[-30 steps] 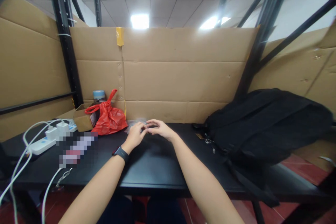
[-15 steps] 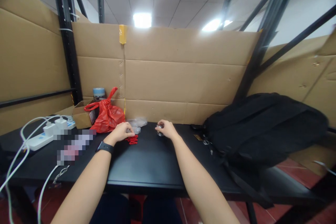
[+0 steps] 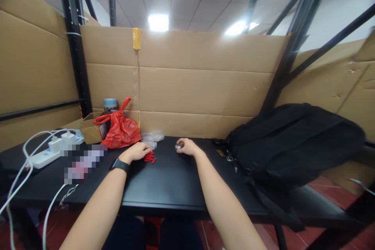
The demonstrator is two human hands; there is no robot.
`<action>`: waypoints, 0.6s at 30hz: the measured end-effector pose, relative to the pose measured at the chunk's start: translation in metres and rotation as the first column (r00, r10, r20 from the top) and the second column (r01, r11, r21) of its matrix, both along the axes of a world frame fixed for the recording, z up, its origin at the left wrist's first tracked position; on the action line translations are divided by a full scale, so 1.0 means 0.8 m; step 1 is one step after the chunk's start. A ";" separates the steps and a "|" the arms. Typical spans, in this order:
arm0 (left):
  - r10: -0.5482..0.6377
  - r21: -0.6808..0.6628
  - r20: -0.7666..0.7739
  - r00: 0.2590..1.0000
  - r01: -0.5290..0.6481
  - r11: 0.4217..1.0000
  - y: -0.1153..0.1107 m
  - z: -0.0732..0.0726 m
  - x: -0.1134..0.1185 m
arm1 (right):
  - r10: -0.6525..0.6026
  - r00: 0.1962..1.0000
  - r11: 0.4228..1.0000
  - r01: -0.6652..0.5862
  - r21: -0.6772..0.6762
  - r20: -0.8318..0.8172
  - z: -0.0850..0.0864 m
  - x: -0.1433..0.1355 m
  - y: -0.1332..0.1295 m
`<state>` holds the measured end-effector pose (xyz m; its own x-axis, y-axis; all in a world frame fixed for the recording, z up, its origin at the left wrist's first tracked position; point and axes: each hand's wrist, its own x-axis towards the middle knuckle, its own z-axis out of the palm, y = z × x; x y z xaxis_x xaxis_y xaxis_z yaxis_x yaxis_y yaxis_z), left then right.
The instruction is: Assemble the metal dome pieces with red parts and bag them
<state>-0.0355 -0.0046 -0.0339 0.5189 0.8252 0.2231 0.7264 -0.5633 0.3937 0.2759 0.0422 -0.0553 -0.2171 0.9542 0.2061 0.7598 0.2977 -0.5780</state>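
My left hand (image 3: 139, 151), with a dark watch (image 3: 120, 165) on its wrist, reaches to a small pile of red stick-like pieces (image 3: 150, 157). Its fingers are drawn together at the pile's upper left edge; what is between the fingertips, if anything, is hidden. To the right, my right hand (image 3: 188, 147) is closed around a small, shiny, roundish container (image 3: 177, 147), just above or on the black table (image 3: 166, 183). The fingers cover most of this container. Clear plastic bags (image 3: 154, 137) lie behind the red pieces.
A knotted red plastic bag (image 3: 121, 131), a small cardboard box (image 3: 90, 129) and a blue-lidded jar (image 3: 110, 103) stand back left. A white power strip (image 3: 43, 159) with cables lies at left. On the right sits a black backpack (image 3: 295, 144). Cardboard walls (image 3: 199, 90) enclose the table.
My left hand has shifted slightly right and the red pieces are more spread, with one at the near right edge. My right hand has turned the shiny container slightly.
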 end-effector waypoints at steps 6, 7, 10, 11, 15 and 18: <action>-0.001 0.033 0.035 0.999 0.000 0.999 -0.006 0.005 0.006 | -0.047 0.999 0.999 0.047 0.020 0.012 -0.001 0.000 0.001; 0.007 0.050 0.053 0.999 -0.010 0.999 -0.007 0.006 0.007 | -0.054 0.998 0.998 0.054 0.026 0.010 -0.001 -0.001 0.001; 0.034 0.083 0.096 0.995 -0.042 0.996 -0.007 0.008 0.011 | -0.064 0.998 0.997 0.064 0.043 -0.001 0.000 0.000 0.000; 0.040 0.084 0.104 0.994 -0.048 0.995 -0.007 0.009 0.012 | -0.066 0.998 0.997 0.066 0.048 -0.006 0.001 0.000 -0.001; 0.039 0.064 0.122 0.992 -0.047 0.997 -0.007 0.008 0.014 | -0.071 0.997 0.994 0.072 0.076 -0.023 0.007 0.002 -0.003; 0.031 0.055 0.123 0.992 -0.039 0.998 -0.008 0.008 0.014 | -0.064 0.997 0.994 0.067 0.089 -0.033 0.011 0.003 -0.005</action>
<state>-0.0240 -0.0112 -0.0277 0.4558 0.8264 0.3305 0.6944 -0.5625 0.4487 0.2780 0.0380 -0.0461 -0.1473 0.9433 0.2975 0.7621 0.2999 -0.5738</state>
